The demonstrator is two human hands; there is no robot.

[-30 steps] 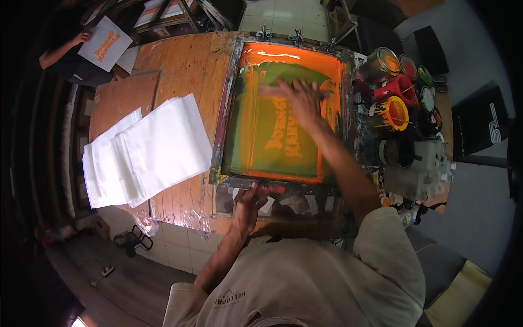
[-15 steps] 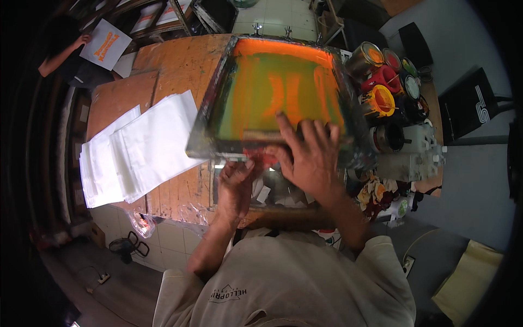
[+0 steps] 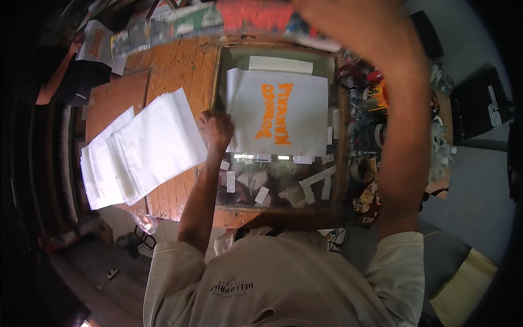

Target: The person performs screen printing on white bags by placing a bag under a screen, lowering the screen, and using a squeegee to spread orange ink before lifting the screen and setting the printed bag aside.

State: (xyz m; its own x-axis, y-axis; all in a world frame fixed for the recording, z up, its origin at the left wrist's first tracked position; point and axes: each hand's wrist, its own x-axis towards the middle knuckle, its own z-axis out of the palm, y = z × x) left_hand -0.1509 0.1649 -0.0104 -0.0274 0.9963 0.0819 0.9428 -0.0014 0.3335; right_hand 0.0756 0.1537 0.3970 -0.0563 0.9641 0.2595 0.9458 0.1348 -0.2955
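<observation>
Lifted high at the top of the view is the paint-smeared screen printing frame (image 3: 185, 22), its near bar turned up towards me. My right hand (image 3: 354, 24) reaches up at its right end, closed on the bar, with the fingertips partly hidden. Beneath it, on the glass panel of the table, lies a white sheet (image 3: 248, 109) with orange lettering. At the sheet's left edge is my left hand (image 3: 217, 129), fingers curled. What those fingers pinch, if anything, is hidden. Just left of that hand lies a stack of blank white sheets (image 3: 158, 144).
Several pieces of white tape (image 3: 261, 195) dot the glass panel (image 3: 239, 201). Paint cans, including an orange-smeared one (image 3: 379, 98), and rags (image 3: 366, 197) crowd the right side. At far left another person's hand (image 3: 78, 42) holds a printed sheet (image 3: 95, 41).
The screen frame has swung up off the glass, uncovering the orange-printed sheet. My right hand has risen with it. My left hand has moved left and away, to the sheet's left edge.
</observation>
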